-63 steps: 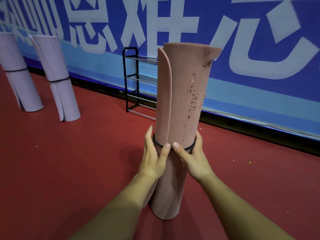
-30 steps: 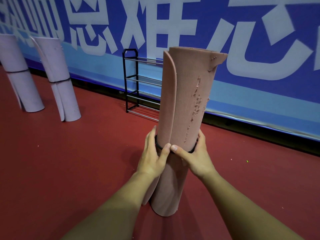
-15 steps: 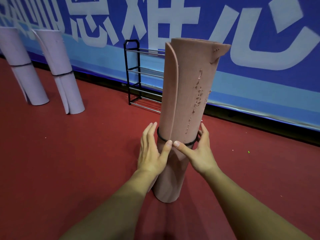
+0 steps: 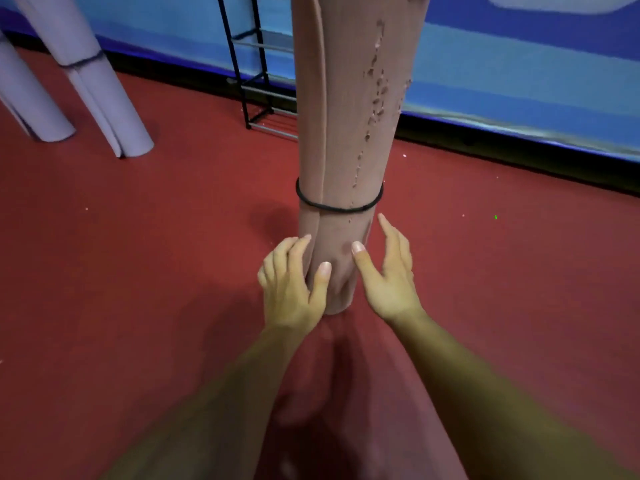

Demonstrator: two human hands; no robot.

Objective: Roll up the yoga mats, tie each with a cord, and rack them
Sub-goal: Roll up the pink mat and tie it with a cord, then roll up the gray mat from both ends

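Observation:
A rolled pink yoga mat (image 4: 343, 126) stands upright on the red floor, its top out of frame. A black cord (image 4: 337, 207) rings it around the middle. My left hand (image 4: 294, 282) touches the mat's lower left side with relaxed fingers and thumb on the roll. My right hand (image 4: 388, 275) sits at the lower right with fingers spread, thumb tip at the mat, the other fingers just apart from it. Neither hand is on the cord. A black wire rack (image 4: 256, 71) stands behind the mat by the wall.
Two rolled lilac mats (image 4: 100, 95) (image 4: 24, 102), tied with dark cords, stand on the floor at the left. A blue banner wall (image 4: 502, 71) runs along the back with a dark baseboard. Red floor (image 4: 138, 271) spreads around me.
Both hands have slid down from the cord to the mat's lower part and loosened. The view has tipped downward and closer, cutting off the mat's top.

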